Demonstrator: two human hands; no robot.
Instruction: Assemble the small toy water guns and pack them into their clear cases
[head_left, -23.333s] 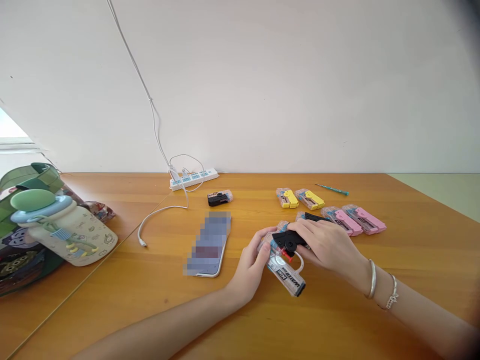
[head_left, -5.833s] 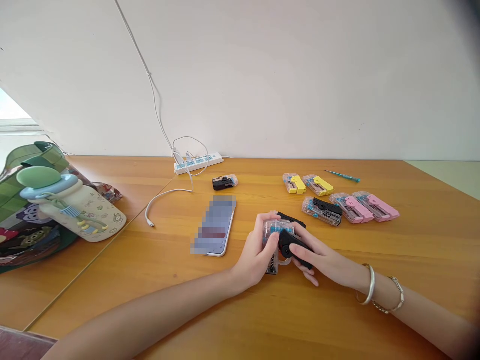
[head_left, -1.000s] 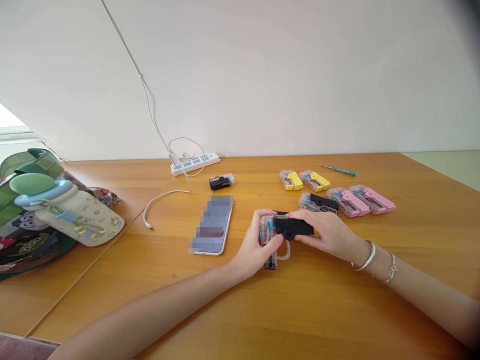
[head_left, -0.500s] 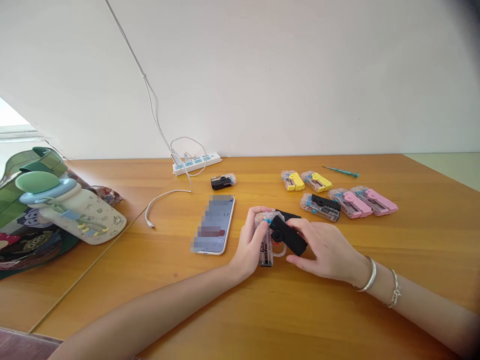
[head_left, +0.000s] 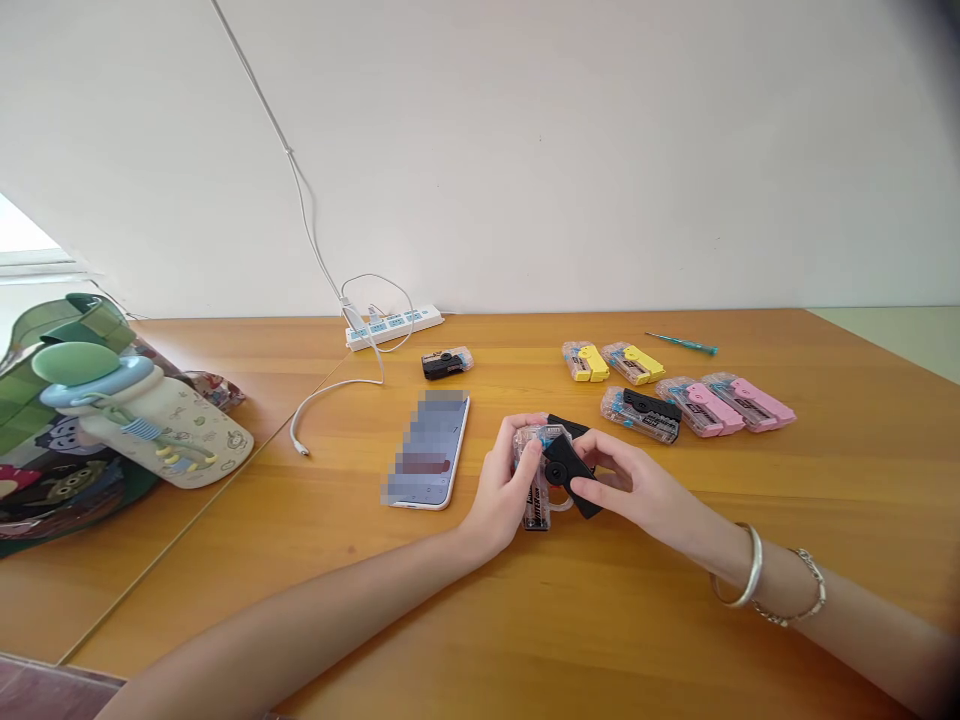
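L hand (head_left: pixel 495 490) firmly grasping clear plastic toy body (head_left: pixel 531 438), R fingers (head_left: pixel 592 465) pinching its flat black swivel arm (head_left: pixel 568 475), toy btwn both hands over orange wood desk (head_left: pixel 225 570), just right of white-edged smartphone (head_left: pixel 429 450), clear pink-&-black packs (head_left: pixel 679 408) nearby

Glossy clear plastic casing (head_left: pixel 529 440), matt black plastic piece (head_left: pixel 568 475) beside it, smooth varnished wooden tabletop (head_left: pixel 660 610) beneath it.

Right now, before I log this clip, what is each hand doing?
Left hand: closed, holding a clear plastic casing.
Right hand: closed, pinching a flat black plastic piece on that casing.
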